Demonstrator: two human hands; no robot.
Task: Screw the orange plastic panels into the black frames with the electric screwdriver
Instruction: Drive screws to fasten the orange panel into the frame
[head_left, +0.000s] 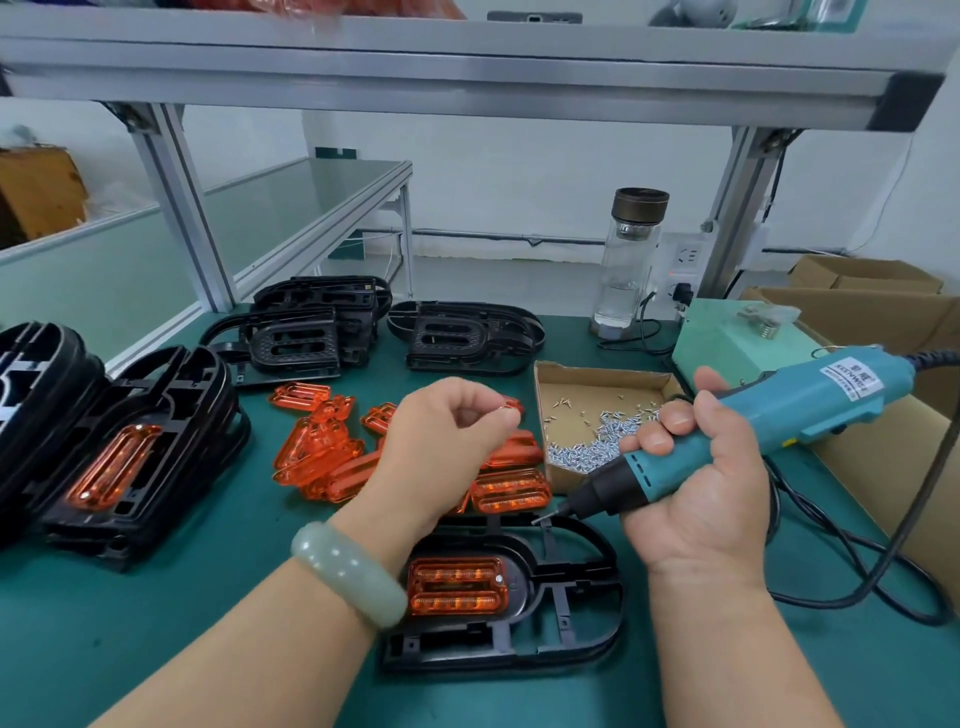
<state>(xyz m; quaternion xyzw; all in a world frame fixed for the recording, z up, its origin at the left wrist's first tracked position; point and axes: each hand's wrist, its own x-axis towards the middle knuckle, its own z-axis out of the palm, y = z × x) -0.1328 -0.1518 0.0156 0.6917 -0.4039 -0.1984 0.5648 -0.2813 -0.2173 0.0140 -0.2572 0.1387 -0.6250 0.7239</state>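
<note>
A black frame (566, 613) lies on the green mat in front of me with an orange panel (457, 584) seated in it, a screw showing at the panel's right edge. My right hand (701, 483) grips the teal electric screwdriver (753, 421), its bit pointing down-left just above the frame's top edge. My left hand (447, 447) hovers above the loose orange panels (322, 447), fingertips pinched together, apparently on a small screw. A cardboard tray (566, 374) holds several silver screws (597, 441).
Finished frames with orange panels are stacked at the left (119, 447). Bare black frames (311, 332) lie at the back of the mat. A glass bottle (628, 260), a pale green power box (737, 338), the screwdriver cable (857, 571) and cardboard boxes (883, 306) stand at the right.
</note>
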